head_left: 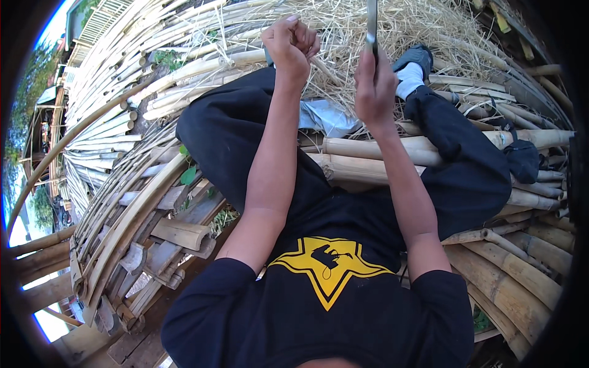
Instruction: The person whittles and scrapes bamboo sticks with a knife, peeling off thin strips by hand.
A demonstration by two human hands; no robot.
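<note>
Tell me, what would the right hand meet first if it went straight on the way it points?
Probably the loose straw ahead, with the blade held in the right hand leading; the depth is unclear.

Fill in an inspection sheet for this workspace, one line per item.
Surface: bamboo poles, round and uneven, under and around the seated person.
Job's things: a blade, pointing away from the person; its lower end is hidden by the grip.
Clutter: loose straw-like strips beyond the hands; a crumpled pale sheet between the legs; short bamboo pieces to the left.
Hands: right hand closed around the blade; left hand curled shut, and whether it grips anything cannot be told.
Cables: nothing seen.
Surroundings: outdoors, with greenery at far left.
</note>
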